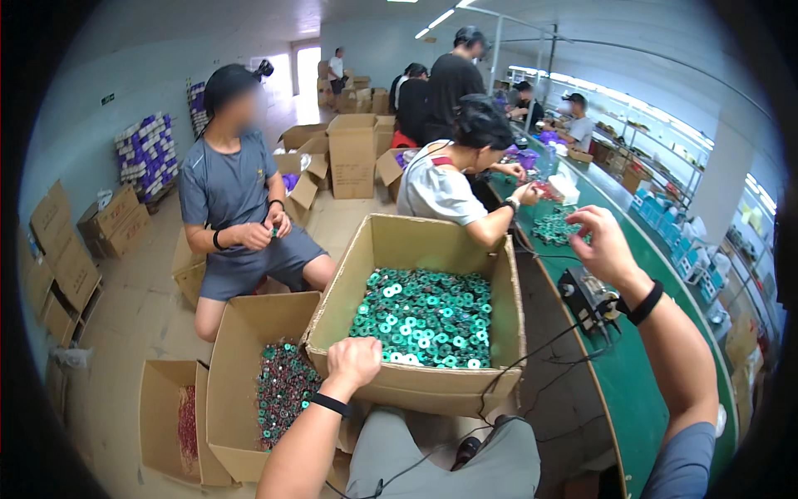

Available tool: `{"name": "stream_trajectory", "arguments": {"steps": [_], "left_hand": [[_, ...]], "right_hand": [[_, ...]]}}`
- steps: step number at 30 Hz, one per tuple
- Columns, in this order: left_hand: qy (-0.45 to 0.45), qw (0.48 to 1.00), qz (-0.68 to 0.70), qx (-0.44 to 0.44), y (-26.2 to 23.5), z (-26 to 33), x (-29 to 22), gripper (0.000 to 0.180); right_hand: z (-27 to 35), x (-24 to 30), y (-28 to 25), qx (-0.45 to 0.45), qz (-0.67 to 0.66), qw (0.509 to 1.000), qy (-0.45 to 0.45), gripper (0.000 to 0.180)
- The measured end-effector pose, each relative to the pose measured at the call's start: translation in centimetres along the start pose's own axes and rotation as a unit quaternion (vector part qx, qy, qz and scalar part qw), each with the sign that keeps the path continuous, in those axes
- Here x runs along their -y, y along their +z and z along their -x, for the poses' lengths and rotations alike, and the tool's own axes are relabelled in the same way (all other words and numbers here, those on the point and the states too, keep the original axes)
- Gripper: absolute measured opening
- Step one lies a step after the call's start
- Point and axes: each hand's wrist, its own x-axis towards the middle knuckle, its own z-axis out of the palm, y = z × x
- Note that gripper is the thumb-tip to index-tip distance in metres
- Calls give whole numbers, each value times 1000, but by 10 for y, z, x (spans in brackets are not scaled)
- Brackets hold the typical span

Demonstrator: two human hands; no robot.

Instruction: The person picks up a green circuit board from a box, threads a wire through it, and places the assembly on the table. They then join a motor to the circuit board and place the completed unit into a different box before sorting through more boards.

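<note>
A large cardboard box [440, 391] stands in front of my knees. Inside lies a heap of small green ring-shaped parts [420, 320] with dark bits among them. My left hand [355, 363] is closed over the box's near rim, at its left side. Above the green worktable on the right, my right hand [605, 245] is raised with curved fingers apart and nothing visible in them. Just beyond it, a pile of green rings [553, 226] lies on the table. A small metal device [586, 298] with cables sits below my right wrist.
To the left are a box of mixed red and green parts [287, 387] and a smaller box with thin red pieces [188, 432]. A seated person [241, 191] handles a small part there. Another person [445, 187] leans over the green worktable [657, 374]. Black cables cross the big box's right side.
</note>
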Motion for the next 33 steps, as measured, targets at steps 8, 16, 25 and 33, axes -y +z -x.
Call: {"name": "stream_trajectory", "arguments": {"steps": [8, 16, 25, 33], "left_hand": [[-19, 999, -32, 37, 0, 0, 0, 40], [-4, 998, -34, 44, -5, 1, -5, 42], [-7, 991, 120, 53, 4, -20, 33, 34], [53, 911, 391, 117, -101, -40, -64, 26]], "right_hand": [[69, -20, -119, -57, 63, 996, 33, 20], [125, -40, -199, -174, 94, 976, 92, 21], [150, 13, -272, -171, 70, 981, 63, 24], [161, -26, -235, -37, 201, 978, 36, 25]]}}
